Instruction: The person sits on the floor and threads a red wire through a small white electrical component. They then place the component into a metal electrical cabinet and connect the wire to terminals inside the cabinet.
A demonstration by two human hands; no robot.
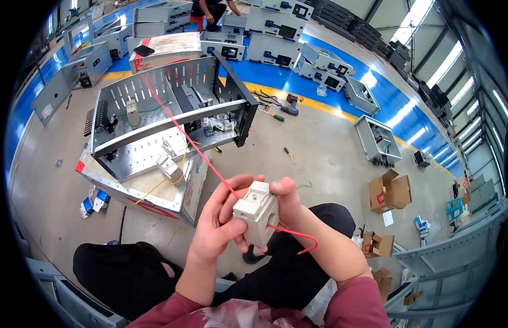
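Here, left hand (214,230) and right hand (289,206) clamped on white block (256,212), forearms (331,250) converging

Grey floor (325,169) | blue lane (278,77) (glossy) | yellow stripe (325,105) | bright window strips (413,21)

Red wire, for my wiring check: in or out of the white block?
In, apparently: the red wire reaches the white block, a bent red end protruding opposite.

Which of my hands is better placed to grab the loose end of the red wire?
Probably your right hand. The loose end leaves the white block on that side and curls by your right forearm; your left hand holds the block's opposite side.
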